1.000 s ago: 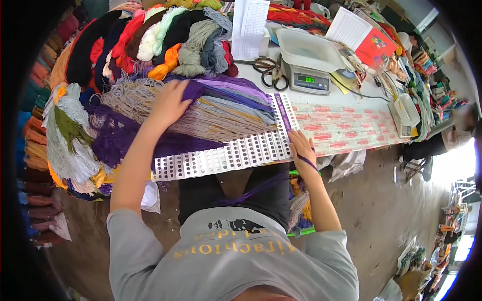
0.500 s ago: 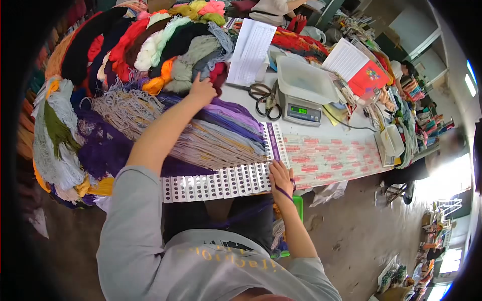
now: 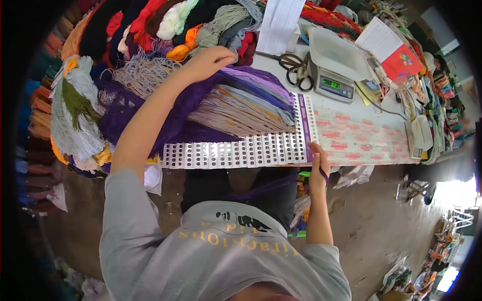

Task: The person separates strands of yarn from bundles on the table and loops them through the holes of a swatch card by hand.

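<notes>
My left hand [image 3: 217,61] is over the top end of a dark purple yarn bundle [image 3: 187,111], fingers curled together on it; its palm side is hidden. Beside it fan lilac, blue, grey and tan yarns [image 3: 246,113], running to a white perforated card [image 3: 221,154] with a purple label strip. My right hand [image 3: 319,168] is at the card's front right corner, its fingertips closed on the edge. A purple strand [image 3: 324,175] loops round this hand. Dark purple yarn [image 3: 256,188] also trails across my lap.
Colourful yarn hanks [image 3: 175,22] are heaped at the back left. Behind the card lie black scissors [image 3: 296,70] and a digital scale [image 3: 335,89] bearing a clear plastic tray [image 3: 339,55]. Papers [image 3: 281,22] stand nearby. The table's front edge [image 3: 371,163] runs before me.
My left hand has shifted, and dark purple yarn now lies along my forearm over the fanned yarns. My right hand has turned at the card's corner. The view has swung and the scale reading differs.
</notes>
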A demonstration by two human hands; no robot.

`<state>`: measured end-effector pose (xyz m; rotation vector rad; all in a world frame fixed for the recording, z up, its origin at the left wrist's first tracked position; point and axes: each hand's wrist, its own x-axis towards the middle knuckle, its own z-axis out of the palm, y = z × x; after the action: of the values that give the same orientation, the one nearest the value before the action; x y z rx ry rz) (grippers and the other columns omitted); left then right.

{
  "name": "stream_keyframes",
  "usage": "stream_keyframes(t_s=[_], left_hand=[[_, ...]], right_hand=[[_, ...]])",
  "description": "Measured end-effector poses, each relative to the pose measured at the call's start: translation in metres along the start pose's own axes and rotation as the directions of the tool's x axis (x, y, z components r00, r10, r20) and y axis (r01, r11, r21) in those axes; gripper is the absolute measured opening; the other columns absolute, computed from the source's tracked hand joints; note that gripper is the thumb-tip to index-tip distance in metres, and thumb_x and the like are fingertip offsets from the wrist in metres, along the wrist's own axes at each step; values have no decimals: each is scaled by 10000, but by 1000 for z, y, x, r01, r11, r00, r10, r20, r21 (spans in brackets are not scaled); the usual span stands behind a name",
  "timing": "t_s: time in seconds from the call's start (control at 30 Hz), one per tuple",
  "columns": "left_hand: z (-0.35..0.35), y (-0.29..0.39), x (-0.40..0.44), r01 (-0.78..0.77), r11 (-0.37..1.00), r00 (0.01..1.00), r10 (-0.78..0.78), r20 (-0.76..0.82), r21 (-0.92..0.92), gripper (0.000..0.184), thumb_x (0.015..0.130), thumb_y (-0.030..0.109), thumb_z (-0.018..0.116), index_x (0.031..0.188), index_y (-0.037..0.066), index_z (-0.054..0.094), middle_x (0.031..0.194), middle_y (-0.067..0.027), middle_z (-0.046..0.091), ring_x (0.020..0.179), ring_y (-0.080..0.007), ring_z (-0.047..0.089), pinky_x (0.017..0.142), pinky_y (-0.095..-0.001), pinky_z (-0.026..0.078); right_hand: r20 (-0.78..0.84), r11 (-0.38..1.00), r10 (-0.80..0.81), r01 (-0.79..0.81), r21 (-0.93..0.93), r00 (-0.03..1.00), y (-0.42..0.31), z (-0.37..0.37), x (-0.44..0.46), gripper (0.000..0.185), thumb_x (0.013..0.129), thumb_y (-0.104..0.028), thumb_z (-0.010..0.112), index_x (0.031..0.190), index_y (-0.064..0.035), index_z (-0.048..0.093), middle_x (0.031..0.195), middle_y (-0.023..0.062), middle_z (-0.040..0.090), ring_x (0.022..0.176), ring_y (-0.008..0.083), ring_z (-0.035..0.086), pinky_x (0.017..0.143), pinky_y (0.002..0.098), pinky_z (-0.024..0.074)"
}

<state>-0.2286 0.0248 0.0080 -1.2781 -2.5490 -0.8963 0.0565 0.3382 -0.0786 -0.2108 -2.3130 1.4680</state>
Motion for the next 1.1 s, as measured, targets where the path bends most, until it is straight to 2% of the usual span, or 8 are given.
stream_keyframes(t_s=[0.13, 0.2, 0.3, 0.33, 0.53, 0.8, 0.97, 1.1], left_hand=[[0, 89, -59, 190, 939, 982, -181, 56, -286, 190, 886, 109, 531, 1016, 9, 627, 965, -101, 625, 919, -206, 594, 818, -289, 450], [36, 112, -82, 120, 940, 988, -83, 127, -319, 180, 856, 96, 560, 1004, 14, 621, 991, -118, 616, 956, -241, 584, 845, -318, 453], [116, 127, -108, -242, 943, 967, 254, 26, -227, 259, 818, 140, 587, 1067, 75, 618, 1134, -128, 560, 1065, -314, 531, 916, -420, 421], [124, 142, -108, -267, 954, 946, 286, 150, -135, 361, 818, 184, 609, 1170, 117, 572, 1255, -104, 497, 1189, -296, 457, 994, -474, 350], [171, 162, -112, -296, 950, 915, 250, 315, 104, 546, 877, 311, 534, 1374, 188, 345, 1429, -56, 323, 1334, -256, 281, 1081, -479, 223], [175, 156, -124, -329, 941, 917, 296, 269, 85, 441, 906, 270, 485, 1335, 197, 408, 1418, -56, 351, 1326, -243, 308, 1083, -459, 228], [123, 165, -123, -239, 971, 968, 237, 87, 23, 521, 812, 265, 607, 1296, 138, 460, 1365, -111, 394, 1284, -285, 348, 1048, -456, 274], [42, 117, -140, 296, 899, 878, -124, -463, 321, 561, 702, 171, 687, 1226, 88, 506, 1220, -147, 479, 1096, -348, 465, 925, -440, 386]], right_hand=[[44, 980, -16, 24, -199, 999, 2, -3, -4, 273, 928, -108, 448, 1163, -19, 554, 1119, 168, 586, 1076, 296, 541, 951, 351, 392], [88, 953, -159, 176, -247, 983, 15, 2, -7, 276, 888, -66, 490, 1153, -25, 556, 1139, 179, 571, 1093, 328, 523, 992, 410, 352], [135, 871, -274, 305, -385, 952, 32, 7, -10, 296, 863, -70, 527, 1156, -58, 567, 1203, 126, 557, 1189, 303, 470, 1048, 472, 264], [203, 834, -221, 293, -468, 954, 23, 7, -11, 317, 855, -71, 536, 1170, -74, 564, 1246, 93, 537, 1239, 278, 428, 1065, 489, 220], [315, 682, -250, 397, -615, 916, 23, 19, -23, 360, 837, -137, 592, 1194, -175, 563, 1299, 15, 497, 1265, 237, 394, 1065, 552, 143], [304, 647, -247, 390, -655, 920, 21, 23, -37, 360, 852, -154, 566, 1210, -183, 557, 1311, 9, 490, 1266, 224, 393, 1070, 507, 140], [141, 928, -246, 275, -251, 959, 21, 8, -39, 313, 927, -147, 460, 1209, -34, 534, 1267, 129, 521, 1218, 257, 452, 1054, 424, 261], [-67, 963, -17, 34, 268, 998, -18, 3, -62, 370, 984, -253, 381, 1170, 44, 502, 1082, 153, 601, 1014, 217, 571, 909, 336, 428]])
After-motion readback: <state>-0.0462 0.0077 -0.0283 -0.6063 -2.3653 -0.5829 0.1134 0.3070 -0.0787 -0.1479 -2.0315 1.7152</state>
